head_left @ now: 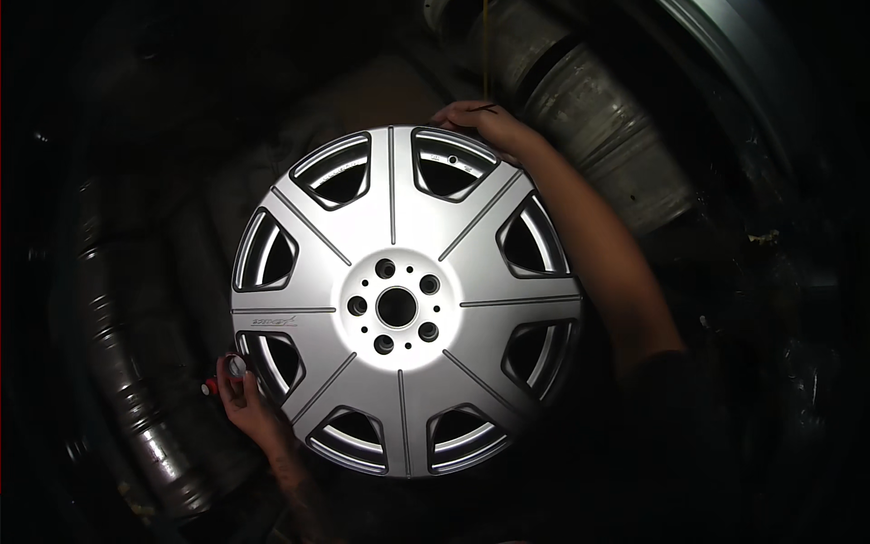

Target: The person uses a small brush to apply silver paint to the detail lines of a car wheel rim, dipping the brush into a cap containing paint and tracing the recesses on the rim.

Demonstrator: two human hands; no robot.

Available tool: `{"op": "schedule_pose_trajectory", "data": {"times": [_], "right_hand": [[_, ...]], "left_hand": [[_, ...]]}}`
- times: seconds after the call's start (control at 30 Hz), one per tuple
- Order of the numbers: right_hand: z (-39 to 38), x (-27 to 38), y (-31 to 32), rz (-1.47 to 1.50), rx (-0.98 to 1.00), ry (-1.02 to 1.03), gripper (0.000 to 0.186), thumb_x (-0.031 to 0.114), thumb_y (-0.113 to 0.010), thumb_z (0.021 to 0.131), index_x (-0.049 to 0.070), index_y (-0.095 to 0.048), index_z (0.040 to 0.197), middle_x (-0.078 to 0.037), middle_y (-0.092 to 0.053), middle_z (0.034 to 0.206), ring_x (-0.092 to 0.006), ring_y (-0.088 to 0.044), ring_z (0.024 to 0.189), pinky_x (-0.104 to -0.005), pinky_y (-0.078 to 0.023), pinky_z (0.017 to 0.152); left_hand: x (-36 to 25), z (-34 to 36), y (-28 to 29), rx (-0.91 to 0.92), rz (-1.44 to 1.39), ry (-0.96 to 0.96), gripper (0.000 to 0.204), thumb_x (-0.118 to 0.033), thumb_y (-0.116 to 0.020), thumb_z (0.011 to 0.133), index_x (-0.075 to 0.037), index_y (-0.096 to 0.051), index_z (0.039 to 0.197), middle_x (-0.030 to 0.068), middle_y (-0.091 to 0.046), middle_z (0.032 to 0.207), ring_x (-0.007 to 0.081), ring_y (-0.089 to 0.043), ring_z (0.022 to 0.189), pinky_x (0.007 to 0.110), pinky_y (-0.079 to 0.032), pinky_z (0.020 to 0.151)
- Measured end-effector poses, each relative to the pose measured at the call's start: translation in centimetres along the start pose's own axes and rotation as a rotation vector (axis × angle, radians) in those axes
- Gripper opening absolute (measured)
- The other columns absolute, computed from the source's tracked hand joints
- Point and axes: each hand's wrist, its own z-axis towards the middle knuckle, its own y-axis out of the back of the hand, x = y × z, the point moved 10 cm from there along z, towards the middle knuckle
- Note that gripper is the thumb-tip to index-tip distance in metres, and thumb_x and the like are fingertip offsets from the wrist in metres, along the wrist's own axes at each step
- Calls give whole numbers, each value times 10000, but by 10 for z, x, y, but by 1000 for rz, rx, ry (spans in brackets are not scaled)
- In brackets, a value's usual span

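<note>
A silver alloy wheel (396,390) fills the middle of the view, its spoked face toward me and bright light on its hub. My right arm reaches round its right side, and my right hand (485,129) is closed at the far rim, some fingers hidden behind it. A thin dark stick-like thing shows by those fingers; I cannot make out its kind. By the lower left rim my left hand (246,408) pinches a small round thing with a pale, shiny face (236,366). A bit of red (210,387) shows beside its fingers.
Stacked wheel rims lie in shadow, one group (598,127) at the far right and another (154,435) along the left. A curved pale edge (725,45) crosses the upper right corner. Most of the surroundings are too dark to make out.
</note>
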Motion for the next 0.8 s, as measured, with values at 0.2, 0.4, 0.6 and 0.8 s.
{"op": "schedule_pose_trajectory", "data": {"times": [0.2, 0.4, 0.6, 0.8], "right_hand": [[-1, -8, 2, 206, 32, -70, 316, 146, -477, 1026, -13, -592, 1274, -153, -645, 1159, -186, -657, 1050, -289, -577, 904], [1, -8, 3, 254, 57, -47, 329, 121, -468, 1021, -24, -566, 1301, -209, -627, 1226, -225, -638, 1131, -314, -593, 904], [4, -12, 3, 422, 89, -2, 339, 61, -458, 1002, -27, -542, 1317, -240, -654, 1166, -256, -669, 1060, -363, -611, 849], [6, -5, 9, 386, 83, 89, 363, 32, -446, 991, -48, -484, 1343, -275, -643, 1192, -308, -673, 1091, -399, -614, 862]], "left_hand": [[2, 1, 1, -30, 73, -25, 484, 6, -577, 941, 22, -469, 1412, 135, -532, 1367, 204, -520, 1240, 329, -398, 1065], [-1, 3, 0, -11, 122, -79, 469, -8, -599, 942, 29, -492, 1397, 132, -529, 1369, 206, -515, 1237, 328, -395, 1058], [-8, 2, 0, -28, 277, -134, 464, -35, -609, 948, 10, -503, 1398, 130, -541, 1358, 210, -521, 1227, 341, -394, 1063], [-6, 0, -7, 6, 287, -82, 457, -109, -617, 968, -2, -505, 1398, 138, -514, 1400, 217, -496, 1267, 338, -379, 1079]]}}
